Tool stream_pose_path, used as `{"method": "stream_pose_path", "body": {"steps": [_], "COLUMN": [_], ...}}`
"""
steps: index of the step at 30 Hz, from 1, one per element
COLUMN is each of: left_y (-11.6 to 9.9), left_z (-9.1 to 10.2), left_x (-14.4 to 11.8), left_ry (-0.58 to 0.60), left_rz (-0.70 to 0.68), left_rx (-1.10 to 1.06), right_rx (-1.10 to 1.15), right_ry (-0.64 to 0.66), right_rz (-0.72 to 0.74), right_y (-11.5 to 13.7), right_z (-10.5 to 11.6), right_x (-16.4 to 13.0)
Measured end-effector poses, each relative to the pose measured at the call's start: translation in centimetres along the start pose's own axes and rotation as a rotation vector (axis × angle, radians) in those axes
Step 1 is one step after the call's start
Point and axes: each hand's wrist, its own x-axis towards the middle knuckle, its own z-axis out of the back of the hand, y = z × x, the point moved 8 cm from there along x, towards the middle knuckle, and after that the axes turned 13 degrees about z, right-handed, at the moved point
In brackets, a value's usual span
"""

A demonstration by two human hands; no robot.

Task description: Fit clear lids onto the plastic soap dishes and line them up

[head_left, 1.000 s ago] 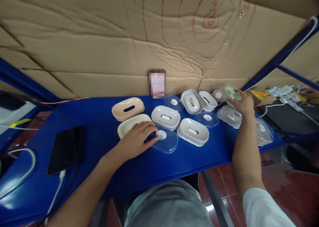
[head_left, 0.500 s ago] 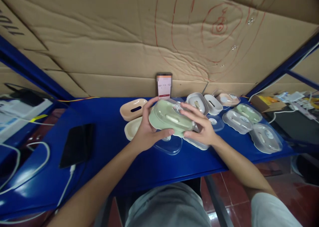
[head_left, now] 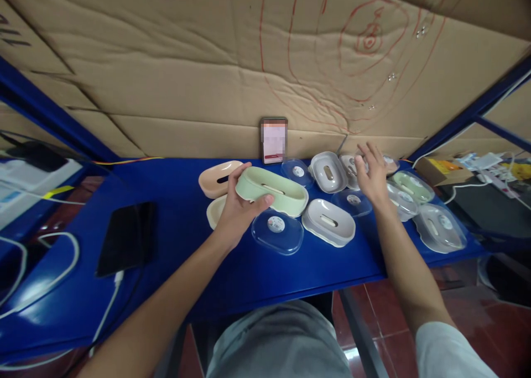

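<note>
"Left hand [head_left: 233,215]; what has it got?"
"Pale-green soap dish [head_left: 286,192], clasped by its left end above the blue table [head_left: 282,276]; gray soap dish [head_left: 341,223] to its right."
"Right hand [head_left: 373,174]?"
"Fingers apart near the pale soap dish [head_left: 347,164]; whether it holds anything, I cannot tell."

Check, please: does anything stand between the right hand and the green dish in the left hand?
Nothing visible blocks the air between the right hand and the green dish, which the left hand holds. A grey dish and a clear lid appear between them, but both lie on the blue table.
</note>
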Motion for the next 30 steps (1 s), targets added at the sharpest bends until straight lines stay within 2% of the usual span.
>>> {"method": "stream_pose_path", "body": {"steps": [2, 5, 7, 8, 11, 13, 14, 16, 18, 20, 22, 24, 26, 28, 30], "left_y": [0.1, 0.4, 0.5, 0.4, -0.3, -1.2, -1.7, -2.6, -2.8, -1.8, -0.2, 1.7, 3.3, 4.2, 4.1], "left_z": [-0.5, -1.1, -1.3, -1.3, -1.0, 0.1, 1.3, 4.8, 9.2, 13.6, 17.3, 19.3, 20.5, 20.8, 20.0], "left_x": [-0.4, -0.9, -1.1, -1.0, -0.7, -0.2, 0.2, 1.2, 2.1, 3.2, 4.1, 5.3, 6.0, 6.6, 7.2], "left_ry": [0.022, 0.056, 0.063, 0.061, 0.06, 0.0, -0.07, -0.285, -0.499, -0.677, -0.79, -0.764, -0.756, -0.728, -0.635], "left_rz": [-0.016, -0.062, -0.093, -0.111, -0.179, -0.238, -0.267, -0.317, -0.335, -0.248, -0.15, -0.072, 0.015, 0.057, 0.003], "left_rx": [0.064, 0.12, 0.15, 0.169, 0.23, 0.267, 0.288, 0.322, 0.319, 0.352, 0.357, 0.355, 0.384, 0.489, 0.605], "right_rx": [0.234, 0.602, 0.698, 0.725, 0.744, 0.592, 0.464, 0.175, -0.051, -0.168, -0.18, -0.11, -0.052, -0.084, -0.161], "right_ry": [0.078, 0.367, 0.412, 0.397, 0.298, 0.189, 0.123, 0.001, -0.04, 0.006, 0.078, 0.133, 0.165, 0.163, 0.124], "right_rz": [0.225, 0.52, 0.585, 0.572, 0.435, 0.345, 0.312, 0.236, 0.139, 0.064, 0.036, 0.065, 0.108, 0.092, 0.017], "right_y": [5.9, 14.8, 17.8, 18.2, 16.2, 13.1, 11.4, 7.5, 3.5, 0.2, -1.8, -2.2, -1.9, -2.1, -3.3], "right_z": [-0.6, -2.9, -3.8, -4.1, -4.0, -2.7, -1.7, 0.3, 1.2, 0.6, -0.8, -2.2, -2.3, -0.7, 2.5], "right_x": [-0.1, -2.3, -3.5, -3.7, -3.2, -2.1, -1.5, -0.5, 0.1, 0.2, 0.0, 0.0, 0.2, 0.4, 0.0]}}
